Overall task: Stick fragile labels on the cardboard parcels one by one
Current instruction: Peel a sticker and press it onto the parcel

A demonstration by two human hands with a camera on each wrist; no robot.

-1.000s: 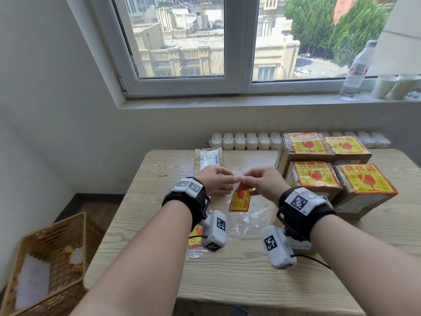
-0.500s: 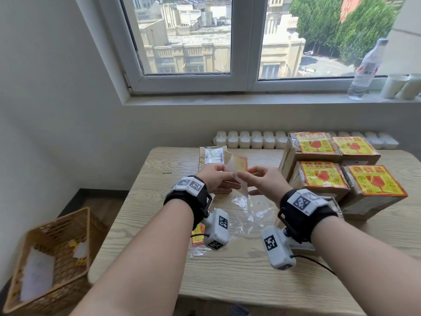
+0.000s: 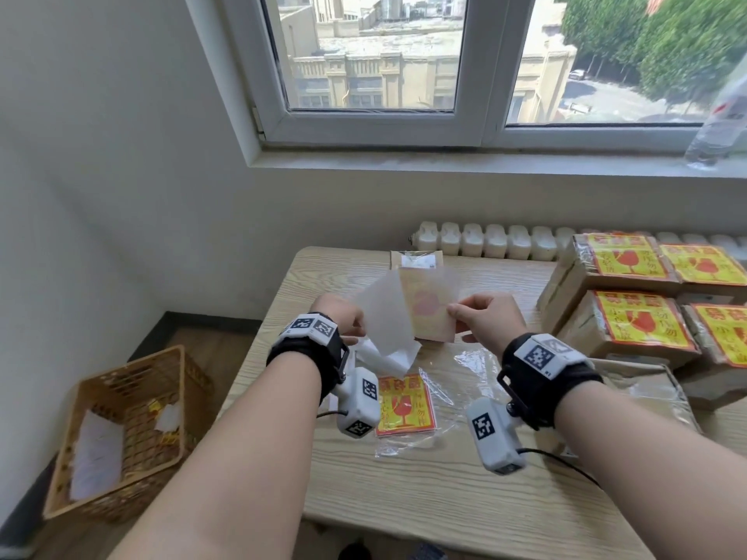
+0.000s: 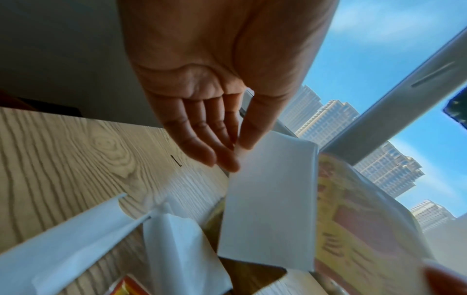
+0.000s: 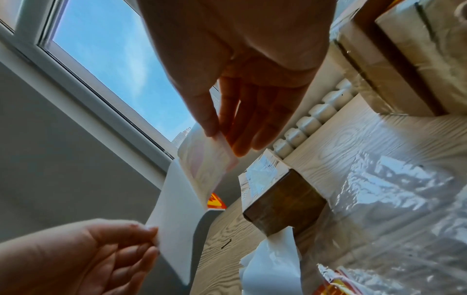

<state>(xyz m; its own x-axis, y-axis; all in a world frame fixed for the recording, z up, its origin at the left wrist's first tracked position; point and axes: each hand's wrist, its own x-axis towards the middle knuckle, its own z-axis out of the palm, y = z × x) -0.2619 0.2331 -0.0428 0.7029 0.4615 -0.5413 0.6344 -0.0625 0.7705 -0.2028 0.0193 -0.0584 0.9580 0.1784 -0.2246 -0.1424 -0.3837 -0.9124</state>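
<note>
Above the table, my right hand (image 3: 456, 313) pinches the right edge of a fragile label (image 3: 428, 309), whose pale back faces me. My left hand (image 3: 355, 325) pinches the white backing paper (image 3: 384, 317), which is peeled away to the left. The wrist views show the same: thumb and fingers of my left hand (image 4: 235, 155) on the backing paper (image 4: 267, 199), and my right hand (image 5: 222, 139) on the label (image 5: 209, 159). A small unlabelled cardboard parcel (image 3: 416, 258) stands at the table's far edge behind the label. Several labelled parcels (image 3: 630, 329) are stacked at the right.
A stack of yellow-red labels (image 3: 404, 406) lies in a clear plastic bag (image 3: 473, 369) under my wrists. Crumpled white backing scraps (image 3: 384, 357) lie beside it. A wicker basket (image 3: 121, 430) holding waste paper stands on the floor at the left. A radiator (image 3: 485, 240) runs behind the table.
The label has turned up from hanging face-out to showing its back. My hands have drawn apart, and the backing paper has peeled off to the left.
</note>
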